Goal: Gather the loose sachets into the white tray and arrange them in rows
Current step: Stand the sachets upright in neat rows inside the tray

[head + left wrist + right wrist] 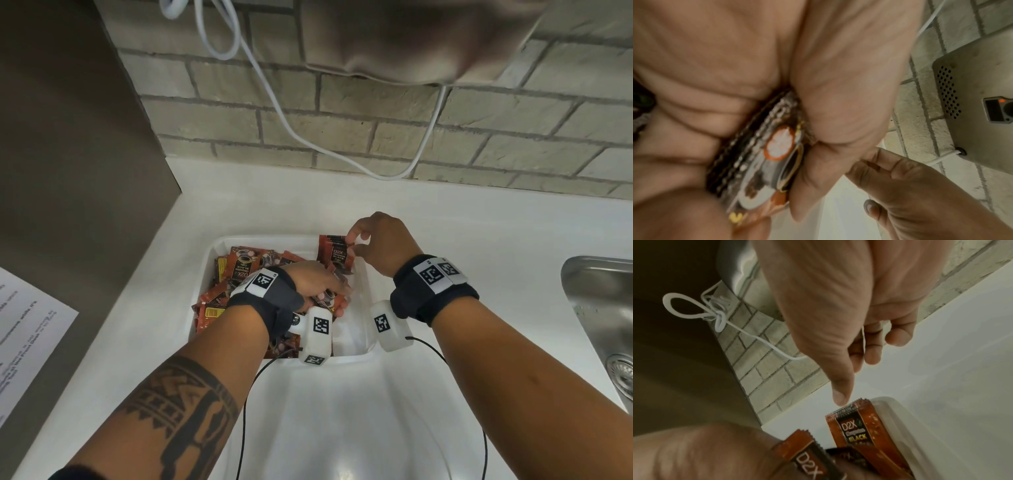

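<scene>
The left hand (318,287) clamps a stack of red-brown foil sachets (764,160) inside the white plastic tray (212,253). The right hand (376,243) pinches the standing row (335,253) below its fingertips. Better to press each sachet upright, edges aligned.

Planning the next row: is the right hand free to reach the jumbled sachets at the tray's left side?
Probably not directly: the left hand, holding a bundle of sachets, lies across the way.
</scene>
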Available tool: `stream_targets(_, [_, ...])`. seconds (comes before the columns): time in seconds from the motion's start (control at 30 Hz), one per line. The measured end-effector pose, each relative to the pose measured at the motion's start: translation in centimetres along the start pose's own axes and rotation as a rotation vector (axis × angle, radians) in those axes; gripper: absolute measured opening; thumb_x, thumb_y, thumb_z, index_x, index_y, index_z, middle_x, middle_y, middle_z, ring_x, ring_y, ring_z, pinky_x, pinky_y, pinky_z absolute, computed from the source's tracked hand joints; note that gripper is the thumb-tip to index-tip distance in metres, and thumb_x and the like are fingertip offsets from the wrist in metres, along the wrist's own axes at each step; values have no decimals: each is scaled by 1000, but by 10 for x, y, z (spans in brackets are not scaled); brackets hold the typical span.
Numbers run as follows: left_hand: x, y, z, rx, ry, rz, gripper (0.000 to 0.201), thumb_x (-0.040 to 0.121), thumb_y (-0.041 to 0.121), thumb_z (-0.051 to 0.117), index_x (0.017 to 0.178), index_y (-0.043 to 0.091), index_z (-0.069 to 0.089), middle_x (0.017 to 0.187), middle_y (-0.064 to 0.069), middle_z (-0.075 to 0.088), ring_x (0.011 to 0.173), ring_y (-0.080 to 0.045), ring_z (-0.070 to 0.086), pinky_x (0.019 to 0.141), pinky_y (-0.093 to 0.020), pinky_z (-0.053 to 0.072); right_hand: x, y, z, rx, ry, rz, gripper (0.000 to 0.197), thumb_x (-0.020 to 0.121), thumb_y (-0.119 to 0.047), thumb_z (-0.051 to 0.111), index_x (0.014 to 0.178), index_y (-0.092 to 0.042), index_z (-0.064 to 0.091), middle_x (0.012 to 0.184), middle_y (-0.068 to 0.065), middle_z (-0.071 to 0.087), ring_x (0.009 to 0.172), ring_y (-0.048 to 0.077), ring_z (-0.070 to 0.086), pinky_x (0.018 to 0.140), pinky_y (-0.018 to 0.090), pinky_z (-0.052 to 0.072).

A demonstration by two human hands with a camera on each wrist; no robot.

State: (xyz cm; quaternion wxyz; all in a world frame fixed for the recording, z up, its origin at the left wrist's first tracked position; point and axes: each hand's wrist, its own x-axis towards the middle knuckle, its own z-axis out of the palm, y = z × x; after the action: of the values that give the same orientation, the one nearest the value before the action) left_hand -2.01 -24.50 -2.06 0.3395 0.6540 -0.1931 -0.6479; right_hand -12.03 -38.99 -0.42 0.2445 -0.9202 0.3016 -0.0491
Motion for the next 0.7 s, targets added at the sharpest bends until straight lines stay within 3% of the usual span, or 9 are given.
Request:
stream_targets(0.13, [3,1,3,4,-34,9,17,99,11,60,91,-3,64,82,-18,67,69,-26,61,67,-35,50,-5,1,4,25,-34,33,9,84,-23,74,93,-26,71,101,-2,56,88,15,56,75,25,41])
stream_targets(0.27, [1,3,8,-46,-24,31,11,100,7,57,94,-2,60,80,-18,64,72,-28,59,59,-30,50,-8,1,3,44,-58,46,13,80,-21,78,91,-22,72,96,-4,56,87,14,58,74,25,44])
stream_targets(0.47, [3,3,12,-78,-14,15,12,101,6,56,92,-2,58,83,-19,62,71,-26,57,53,-26,49,-2,-2,7,-60,-92,65,10,85,-13,67,88,-22,71,96,-5,57,95,17,60,76,25,42])
stream_targets(0.7, [6,0,10,-59,6,-1,15,99,9,61,94,-4,64,93,-21,66,82,-29,59,65,-32,50,1,-6,7,-42,-64,76,14,87,-10,63,84,-21,71,102,2,66,97,20,62,83,33,53])
